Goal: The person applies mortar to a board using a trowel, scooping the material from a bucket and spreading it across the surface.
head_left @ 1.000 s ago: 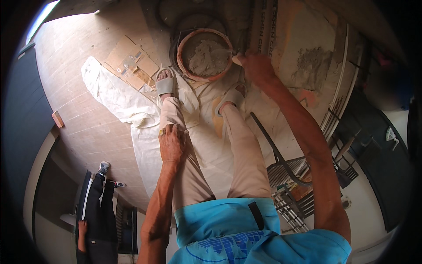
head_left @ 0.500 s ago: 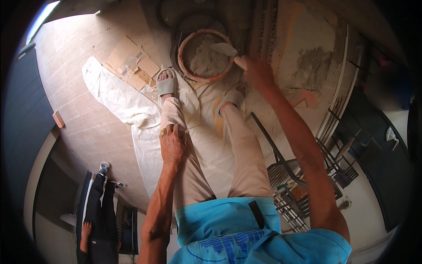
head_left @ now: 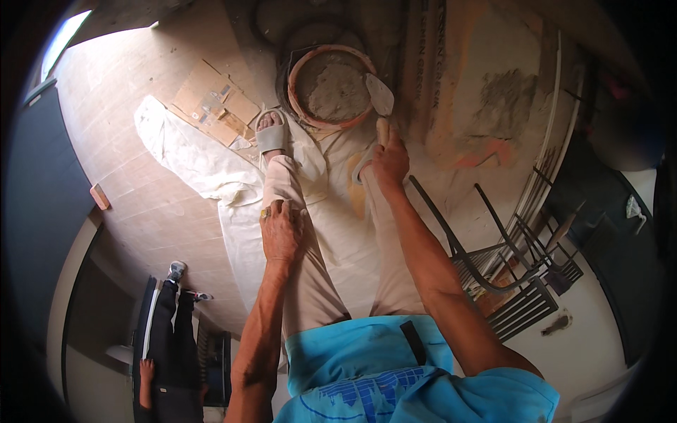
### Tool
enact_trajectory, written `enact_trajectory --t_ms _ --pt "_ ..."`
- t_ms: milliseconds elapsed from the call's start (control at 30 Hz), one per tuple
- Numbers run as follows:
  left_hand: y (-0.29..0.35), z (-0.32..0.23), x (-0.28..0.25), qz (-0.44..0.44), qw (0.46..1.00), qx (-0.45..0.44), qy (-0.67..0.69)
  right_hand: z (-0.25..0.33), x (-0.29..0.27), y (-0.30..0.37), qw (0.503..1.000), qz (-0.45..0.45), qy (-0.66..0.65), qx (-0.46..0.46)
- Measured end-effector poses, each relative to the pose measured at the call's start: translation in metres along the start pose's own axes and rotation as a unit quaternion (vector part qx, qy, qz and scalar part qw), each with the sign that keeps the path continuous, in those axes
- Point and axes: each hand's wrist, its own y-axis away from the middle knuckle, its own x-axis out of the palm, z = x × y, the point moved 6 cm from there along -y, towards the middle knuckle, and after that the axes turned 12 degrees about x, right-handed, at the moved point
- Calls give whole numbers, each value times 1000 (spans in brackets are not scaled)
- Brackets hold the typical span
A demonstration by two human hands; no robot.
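My right hand point(head_left: 390, 159) is wrapped around the wooden handle of a trowel point(head_left: 381, 94). The trowel's pale blade points away from me, beside the right rim of a round orange tub point(head_left: 293, 90). Inside the tub lies a heap of wet grey mortar point(head_left: 337, 92). My left hand point(head_left: 283, 231) rests on my left leg near the knee, with a ring on one finger. Its fingers curl over the trouser cloth, and I see no tool in it.
A white sheet point(head_left: 233, 187) covers floor around my feet. Flattened cardboard point(head_left: 211, 102) lies left of the tub. Grey mortar point(head_left: 504, 102) is spread on a surface at far right. A black metal chair point(head_left: 493, 275) stands at my right. Another person point(head_left: 169, 338) stands at lower left.
My right hand has drawn back toward me and left with the trowel. The blade has moved from over the mortar to outside the tub's right rim. My left hand stays on the leg.
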Motion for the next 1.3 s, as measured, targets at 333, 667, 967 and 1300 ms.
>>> enact_trajectory --t_ms 333,667,967,1300 --pt "0 4 -9 2 1000 -1 4 27 51 17 1000 -6 -15 11" --pt "0 5 -19 -8 1000 -2 12 22 45 14 999 -36 -2 -40" --pt "1 8 -17 -9 1000 -9 16 38 38 25 996 45 14 -81" --pt "-2 5 -17 -6 1000 -5 16 13 38 26 992 57 89 -66"
